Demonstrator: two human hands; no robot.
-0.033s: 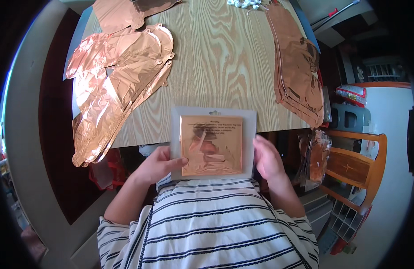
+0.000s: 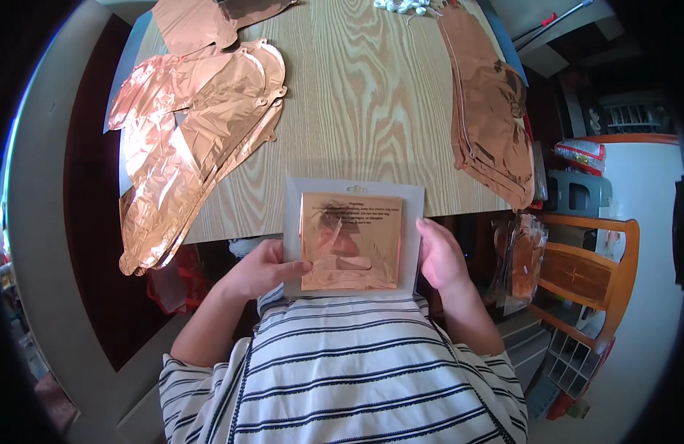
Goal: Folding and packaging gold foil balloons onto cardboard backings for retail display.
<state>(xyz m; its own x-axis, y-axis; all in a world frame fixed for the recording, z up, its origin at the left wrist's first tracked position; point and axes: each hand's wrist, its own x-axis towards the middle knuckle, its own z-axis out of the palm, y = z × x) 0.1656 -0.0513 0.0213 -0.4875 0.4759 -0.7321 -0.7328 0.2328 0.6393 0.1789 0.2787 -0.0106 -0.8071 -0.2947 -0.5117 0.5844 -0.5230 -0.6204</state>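
In front of my waist, at the near edge of the table, is a flat clear plastic pouch (image 2: 410, 255) with a hang hole at its top. Inside it lies a folded square of shiny copper-coloured foil (image 2: 349, 255), and small dark print shows over its upper part. My left hand (image 2: 262, 270) grips the pouch's left side, thumb on the front and fingers behind. My right hand (image 2: 443, 255) is closed on the right edge, its thumb at the rim and its other fingers partly hidden.
On the wood-grain table (image 2: 349, 96), flat copper foil balloons (image 2: 190, 140) lie at the left and more foil balloons (image 2: 490, 111) at the right. Small white items (image 2: 405, 7) sit at the far edge. A wooden chair (image 2: 586, 277) stands at the right, with clear packets (image 2: 521, 259) beside it.
The pouch has shifted slightly to the right and tilted a little. My right thumb has come onto its right edge. My left hand keeps its hold.
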